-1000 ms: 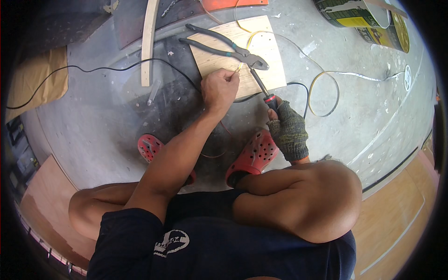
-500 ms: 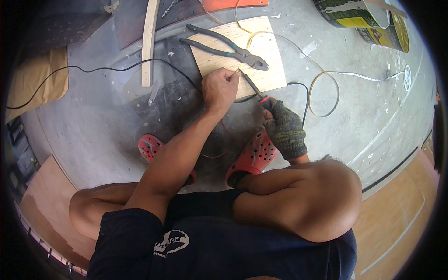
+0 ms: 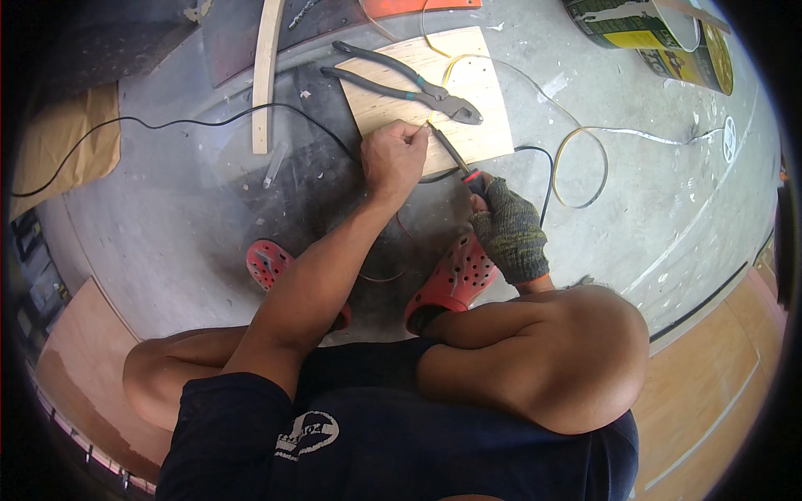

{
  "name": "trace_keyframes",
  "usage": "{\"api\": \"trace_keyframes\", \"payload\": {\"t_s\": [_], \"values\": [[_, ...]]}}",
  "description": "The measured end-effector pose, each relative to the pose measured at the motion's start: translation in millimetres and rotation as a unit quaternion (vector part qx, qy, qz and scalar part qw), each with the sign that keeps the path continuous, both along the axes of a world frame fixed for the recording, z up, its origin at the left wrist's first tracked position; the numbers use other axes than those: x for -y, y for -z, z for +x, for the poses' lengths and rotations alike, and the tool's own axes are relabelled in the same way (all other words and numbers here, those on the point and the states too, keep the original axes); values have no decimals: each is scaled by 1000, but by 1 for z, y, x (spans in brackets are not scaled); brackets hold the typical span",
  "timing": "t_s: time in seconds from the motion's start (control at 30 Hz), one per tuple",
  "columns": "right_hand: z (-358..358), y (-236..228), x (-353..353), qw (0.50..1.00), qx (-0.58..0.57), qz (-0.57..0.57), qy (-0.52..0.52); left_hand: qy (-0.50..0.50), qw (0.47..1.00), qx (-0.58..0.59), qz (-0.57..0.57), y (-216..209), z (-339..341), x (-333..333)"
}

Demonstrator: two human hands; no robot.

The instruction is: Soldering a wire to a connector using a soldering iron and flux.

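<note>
My right hand (image 3: pixel 511 230), in a dark knitted fingerless glove, grips the dark handle of a soldering iron (image 3: pixel 451 150) with a red collar. Its tip points up and left, close to the fingertips of my bare left hand (image 3: pixel 394 159). Those fingers are pinched on a thin yellow wire (image 3: pixel 448 77) at the near edge of a square plywood board (image 3: pixel 484 75); the pinched end is mostly hidden. Lying across the board are pliers (image 3: pixel 447 102) with long dark handles, just beyond my left fingers. Whether the iron's tip touches the wire, I cannot tell.
A black cord (image 3: pixel 209 123) runs from the left, passes by the board and curves behind my right hand. Loops of thin wire (image 3: pixel 603 159) lie to the right. Two tins (image 3: pixel 643 33) stand far right, a wood strip (image 3: pixel 264 83) far left. My red clogs (image 3: pixel 455 271) are below.
</note>
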State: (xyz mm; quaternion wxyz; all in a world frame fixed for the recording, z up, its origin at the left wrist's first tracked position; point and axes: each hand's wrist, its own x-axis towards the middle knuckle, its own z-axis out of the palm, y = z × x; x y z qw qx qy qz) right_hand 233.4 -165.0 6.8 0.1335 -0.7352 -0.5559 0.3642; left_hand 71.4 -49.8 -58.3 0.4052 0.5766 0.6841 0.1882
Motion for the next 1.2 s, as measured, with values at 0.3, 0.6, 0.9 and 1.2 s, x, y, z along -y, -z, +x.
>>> {"api": "trace_keyframes", "payload": {"t_s": [0.3,0.6,0.9,1.2], "values": [[-1,-3,-3,1000,-6,-15,1,-7,1000,8,3,1,0,0],[2,-10,-3,999,-27,-19,27,-10,1000,7,-4,0,1,0],[10,-6,2,999,-22,-12,40,-13,1000,6,-7,0,1,0],[13,-6,5,999,-14,-4,46,3,1000,-6,-4,-1,-1,-2]]}}
